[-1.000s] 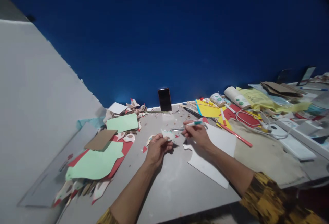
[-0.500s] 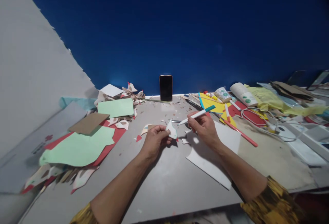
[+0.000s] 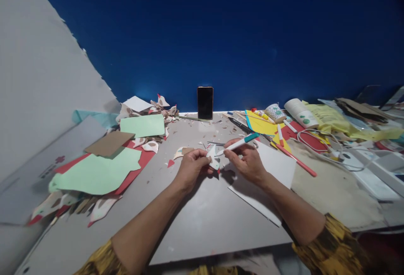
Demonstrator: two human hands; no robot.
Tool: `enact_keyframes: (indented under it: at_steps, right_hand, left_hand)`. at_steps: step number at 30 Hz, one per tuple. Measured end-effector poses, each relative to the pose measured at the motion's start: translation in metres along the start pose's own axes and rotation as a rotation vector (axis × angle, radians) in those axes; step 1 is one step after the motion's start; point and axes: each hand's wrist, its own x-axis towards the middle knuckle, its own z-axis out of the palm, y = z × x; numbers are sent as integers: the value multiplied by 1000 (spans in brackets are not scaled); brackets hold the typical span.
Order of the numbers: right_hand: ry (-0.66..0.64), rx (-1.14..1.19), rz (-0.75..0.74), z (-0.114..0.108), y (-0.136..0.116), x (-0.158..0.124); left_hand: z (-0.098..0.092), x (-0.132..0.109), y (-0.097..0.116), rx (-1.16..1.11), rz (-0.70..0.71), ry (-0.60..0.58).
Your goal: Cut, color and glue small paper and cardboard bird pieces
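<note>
Between the thumb and fingers of my left hand is a small white paper bird with a red tip at its lower end. My right hand grips a white felt-tip pen with a teal end. The pen's point is at the bird, touching it or just above it. A white paper sheet lies partly under my right hand and forearm. Left of the bird, a red paper scrap and another cut-out bird rest on the table.
A phone stands upright against the blue wall. To the left are green paper, brown card and several cut-out birds. At right lie a red marker, a white cable, a paper cup and yellow paper.
My right hand has brought the pen down and closer, so its point now meets or nearly meets the bird. The bird in my left hand has shifted slightly right and down.
</note>
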Motion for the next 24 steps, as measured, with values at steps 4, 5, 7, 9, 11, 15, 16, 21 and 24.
enact_keyframes:
  at_steps: [4, 5, 7, 9, 11, 15, 16, 21, 24]
  right_hand:
    - [7, -27, 14, 0, 4, 2]
    - [36, -26, 25, -1, 5, 3]
    - [123, -1, 62, -2, 6, 4]
    - [176, 51, 107, -2, 5, 5]
    - [142, 100, 138, -1, 4, 4]
    - [6, 107, 115, 6, 2, 0]
    - [0, 92, 99, 7, 2, 0]
    - [171, 50, 107, 5, 4, 3]
    - [124, 89, 140, 3, 4, 3]
  left_hand:
    - [3, -2, 3, 7, -6, -2]
    - [4, -3, 4, 7, -12, -4]
    - [4, -3, 4, -2, -27, -7]
    - [5, -3, 4, -11, -36, -4]
    - [4, -3, 3, -8, -37, 7]
    - [4, -3, 1, -14, -32, 36]
    - [5, -3, 1, -13, -32, 35]
    - [7, -5, 3, 7, -50, 15]
    - [7, -5, 1, 2, -48, 23]
